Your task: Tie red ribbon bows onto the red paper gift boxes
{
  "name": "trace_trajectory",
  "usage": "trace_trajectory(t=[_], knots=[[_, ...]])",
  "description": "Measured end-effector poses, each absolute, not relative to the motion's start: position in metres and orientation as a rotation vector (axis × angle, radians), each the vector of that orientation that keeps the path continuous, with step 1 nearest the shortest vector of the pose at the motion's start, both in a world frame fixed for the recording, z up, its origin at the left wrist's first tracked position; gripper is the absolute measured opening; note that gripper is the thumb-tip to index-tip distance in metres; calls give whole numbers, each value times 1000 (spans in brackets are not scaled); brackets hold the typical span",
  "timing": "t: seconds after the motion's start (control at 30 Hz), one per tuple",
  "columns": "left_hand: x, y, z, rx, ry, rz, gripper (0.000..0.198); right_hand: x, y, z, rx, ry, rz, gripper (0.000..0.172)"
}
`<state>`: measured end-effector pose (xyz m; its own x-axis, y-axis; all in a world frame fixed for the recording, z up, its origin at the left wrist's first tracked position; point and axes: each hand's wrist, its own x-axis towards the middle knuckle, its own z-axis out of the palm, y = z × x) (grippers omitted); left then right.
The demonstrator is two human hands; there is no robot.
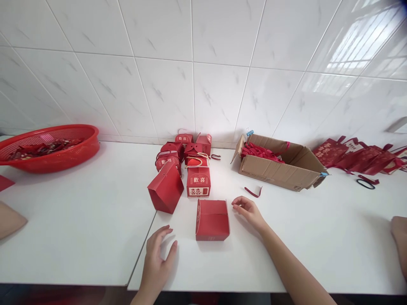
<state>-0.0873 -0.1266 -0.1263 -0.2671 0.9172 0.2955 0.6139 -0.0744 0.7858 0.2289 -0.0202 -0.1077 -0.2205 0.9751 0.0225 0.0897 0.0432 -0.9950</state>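
A small red paper gift box (212, 220) lies on the white table between my hands, not touched by either. My left hand (157, 258) rests flat on the table to the box's lower left, fingers spread, holding nothing. My right hand (248, 210) hovers just right of the box with fingers loosely curled and nothing visible in them. Behind the box stands a cluster of finished red boxes (187, 163), one (198, 181) with gold characters facing me, another (165, 188) tilted on its side.
A red plastic basket (51, 146) of red items sits far left. A cardboard carton (280, 163) holds red ribbons; one loose ribbon (253, 192) lies in front. Flat red box blanks (359, 157) lie far right. Another person's skin (400, 237) shows at the right edge. Tiled wall behind.
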Motion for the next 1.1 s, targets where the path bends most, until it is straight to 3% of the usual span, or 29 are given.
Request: trace_trajectory(t=[0.07, 0.1, 0.2, 0.23, 0.3, 0.5, 0.73, 0.87, 1.0, 1.1], knots=[[-87, -127, -126, 1652, 1878, 1265, 28, 234, -21, -106, -998, -1567, 1385, 29], [-87, -127, -125, 1653, 1881, 1263, 28, 236, -22, -106, -902, -1658, 1440, 45], [-86, -127, -125, 1658, 1893, 1259, 28, 236, -25, -107, -700, -1997, 1575, 115], [-86, -127, -125, 1663, 1893, 1258, 28, 233, -27, -108, -700, -2083, 1583, 131], [-86, -126, -125, 1672, 1890, 1252, 28, 223, -32, -108, -767, -2149, 1546, 143], [-89, -125, -129, 1709, 1866, 1235, 27, 210, -39, -94, -762, -2054, 1390, 113], [-90, -124, -130, 1695, 1862, 1204, 29, 264, -23, -91, -1175, -2053, 1172, 105], [-91, -124, -131, 1692, 1850, 1183, 30, 258, -11, -103, -1433, -1647, 987, 105], [-91, -123, -131, 1697, 1858, 1174, 31, 229, -5, -121, -1291, -1366, 999, 116], [-91, -121, -131, 1710, 1862, 1187, 32, 224, -1, -125, -1147, -1463, 910, 100]])
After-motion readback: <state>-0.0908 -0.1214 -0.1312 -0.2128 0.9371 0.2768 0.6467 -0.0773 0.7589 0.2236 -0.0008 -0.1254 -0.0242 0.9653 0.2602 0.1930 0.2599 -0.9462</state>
